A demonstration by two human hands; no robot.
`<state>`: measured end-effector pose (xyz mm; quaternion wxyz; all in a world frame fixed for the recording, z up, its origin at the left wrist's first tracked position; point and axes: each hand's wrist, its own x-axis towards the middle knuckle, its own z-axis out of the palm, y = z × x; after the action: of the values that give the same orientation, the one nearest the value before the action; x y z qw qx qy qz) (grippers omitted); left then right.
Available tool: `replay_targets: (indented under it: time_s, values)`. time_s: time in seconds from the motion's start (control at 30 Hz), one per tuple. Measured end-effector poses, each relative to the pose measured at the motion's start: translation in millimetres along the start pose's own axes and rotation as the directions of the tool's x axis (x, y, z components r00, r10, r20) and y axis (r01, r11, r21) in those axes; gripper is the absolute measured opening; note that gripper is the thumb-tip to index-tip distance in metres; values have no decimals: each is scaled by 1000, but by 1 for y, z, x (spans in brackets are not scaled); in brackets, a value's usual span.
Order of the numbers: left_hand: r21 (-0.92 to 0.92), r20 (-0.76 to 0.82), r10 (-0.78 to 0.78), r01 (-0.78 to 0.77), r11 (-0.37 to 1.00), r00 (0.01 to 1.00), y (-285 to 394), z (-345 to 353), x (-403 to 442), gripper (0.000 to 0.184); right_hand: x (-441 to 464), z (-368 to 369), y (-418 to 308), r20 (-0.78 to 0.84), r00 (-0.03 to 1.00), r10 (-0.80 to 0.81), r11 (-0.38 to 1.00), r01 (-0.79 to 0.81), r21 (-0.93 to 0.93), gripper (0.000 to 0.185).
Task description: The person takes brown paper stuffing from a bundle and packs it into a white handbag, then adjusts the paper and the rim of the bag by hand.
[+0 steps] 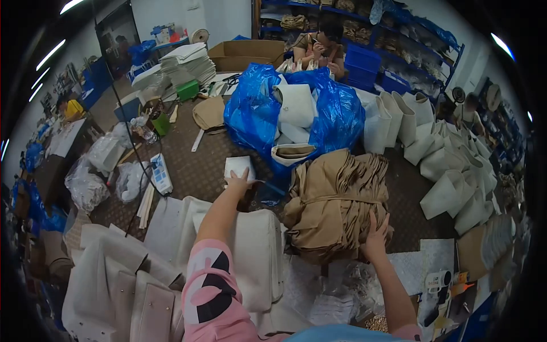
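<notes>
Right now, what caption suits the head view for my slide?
Left hand on white piece, right hand against tied brown bundle.

Matt cloth bundle (pixel 336 219), glossy plastic bag (pixel 340 111)

A tied brown bundle (pixel 336 214), rows of pale bag-like pieces (pixel 441 162) and packed blue shelving (pixel 374 39) mark a crowded workshop.

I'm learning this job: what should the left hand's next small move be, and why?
Probably close further on the small white block, since the left hand already touches it; the right hand rests against the tied brown bundle.
</notes>
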<state>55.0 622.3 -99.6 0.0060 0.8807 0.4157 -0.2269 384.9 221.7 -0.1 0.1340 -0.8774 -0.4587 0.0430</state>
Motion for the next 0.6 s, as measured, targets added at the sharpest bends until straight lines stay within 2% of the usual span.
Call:
replay_targets:
  time_s: [0.07,0.13,0.17,0.2,0.23,0.27,0.3,0.33,0.4,0.47,0.53,0.6]
  values:
    - [-25,-85,-24,22,999,996,-7,-2,7,73,0,5,-3,12,1000,-16,1000,16,-18,115]
    - [-129,-207,1,-28,991,978,-30,2,15,57,3,2,-11,13,999,-33,999,33,0,114]
    - [-218,-294,40,-108,970,955,-41,3,21,40,2,0,-14,1,999,-50,999,50,12,113]
    - [-310,-533,-48,-143,940,844,-60,9,28,17,-3,-1,-13,-9,998,-56,998,56,22,111]
    - [-421,-570,-242,-26,907,785,-73,-3,17,15,3,13,2,-45,995,-90,995,88,-46,106]
    - [-526,-573,-377,27,850,728,-87,-21,3,13,1,13,0,-30,997,-65,997,64,-43,105]
    - [-558,-580,-440,59,828,686,-102,-25,-8,13,0,10,-5,-15,999,-44,998,43,-42,103]
    - [-601,-485,-495,136,787,721,-117,-26,-7,13,0,8,-8,-6,1000,-30,999,30,-40,102]
    - [-662,-272,-572,281,695,774,-127,-27,-5,32,2,8,-8,21,1000,-8,996,10,-91,103]
    - [-694,-174,-549,294,657,817,-114,-16,13,68,2,10,-6,8,1000,-13,993,14,-117,104]
    - [-653,-11,-516,385,653,857,-77,-15,26,96,4,14,-3,1,1000,-20,993,20,-118,106]
    - [-632,66,-462,395,667,885,-43,-27,14,101,5,18,9,-1,999,-39,987,38,-154,108]
